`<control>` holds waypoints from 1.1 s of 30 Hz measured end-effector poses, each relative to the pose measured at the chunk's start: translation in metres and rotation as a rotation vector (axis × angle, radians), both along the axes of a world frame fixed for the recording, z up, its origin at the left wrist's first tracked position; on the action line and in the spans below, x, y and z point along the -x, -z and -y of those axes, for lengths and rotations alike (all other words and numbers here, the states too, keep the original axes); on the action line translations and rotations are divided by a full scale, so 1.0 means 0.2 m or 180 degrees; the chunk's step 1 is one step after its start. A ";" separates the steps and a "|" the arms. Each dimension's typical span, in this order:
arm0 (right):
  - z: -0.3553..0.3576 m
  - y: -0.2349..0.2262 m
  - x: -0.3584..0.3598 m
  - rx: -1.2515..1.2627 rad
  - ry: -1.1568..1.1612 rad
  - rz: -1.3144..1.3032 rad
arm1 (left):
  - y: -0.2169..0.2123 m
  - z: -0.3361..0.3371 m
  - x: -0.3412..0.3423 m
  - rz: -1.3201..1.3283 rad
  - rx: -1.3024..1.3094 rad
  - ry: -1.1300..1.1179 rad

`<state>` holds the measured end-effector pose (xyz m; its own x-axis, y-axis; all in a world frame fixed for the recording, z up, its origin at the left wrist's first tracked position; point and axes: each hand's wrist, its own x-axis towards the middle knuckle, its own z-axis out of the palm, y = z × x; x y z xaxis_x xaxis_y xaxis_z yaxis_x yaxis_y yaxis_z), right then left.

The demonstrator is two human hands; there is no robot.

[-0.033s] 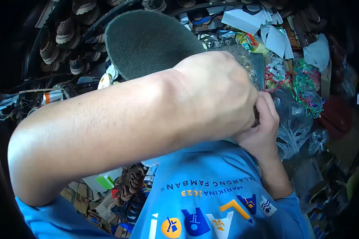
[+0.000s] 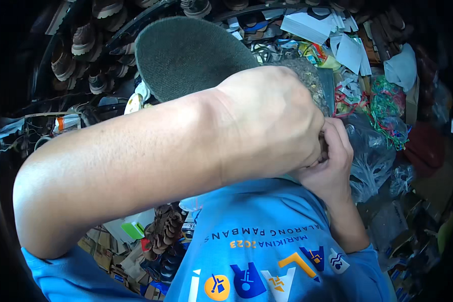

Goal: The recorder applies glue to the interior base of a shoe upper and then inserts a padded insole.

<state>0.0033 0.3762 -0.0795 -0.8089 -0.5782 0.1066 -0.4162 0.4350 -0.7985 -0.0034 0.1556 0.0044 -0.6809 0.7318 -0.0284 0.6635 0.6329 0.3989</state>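
My left hand is closed in a fist across the middle, its forearm reaching in from the left and its back facing up. My right hand meets it on the right, fingers curled against the fist. A small dark object shows between the two hands, too hidden to name. Beyond my left wrist stands a dark green, finely textured piece with a rounded edge. Its lower end is covered by my left hand and forearm, so I cannot tell whether it is held.
Brown shoes sit on racks at the far left. At the back right lie white sheets, a tangle of green and red strings and clear plastic bags. A stack of brown sole-shaped pieces is at the lower left.
The dark green piece and my left forearm have shifted very slightly right and down in the view. Both hands stay together, fingers closed as before.
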 end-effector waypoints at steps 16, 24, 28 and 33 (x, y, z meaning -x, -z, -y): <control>0.01 -0.03 0.03 -0.0252 -0.0055 -0.0153 | 0.13 -0.02 0.01 -0.0410 0.0307 0.0376; -0.03 -0.16 0.30 -0.0201 -0.2269 -0.1428 | 0.13 -0.05 0.04 -0.0135 0.0451 0.0410; 0.00 -0.14 0.32 -0.0868 -0.2733 -0.1293 | 0.14 -0.05 0.06 -0.0208 0.0491 0.0236; 0.06 -0.09 0.33 -0.0816 -0.2869 -0.1999 | 0.12 -0.02 0.07 -0.0281 0.0438 -0.0047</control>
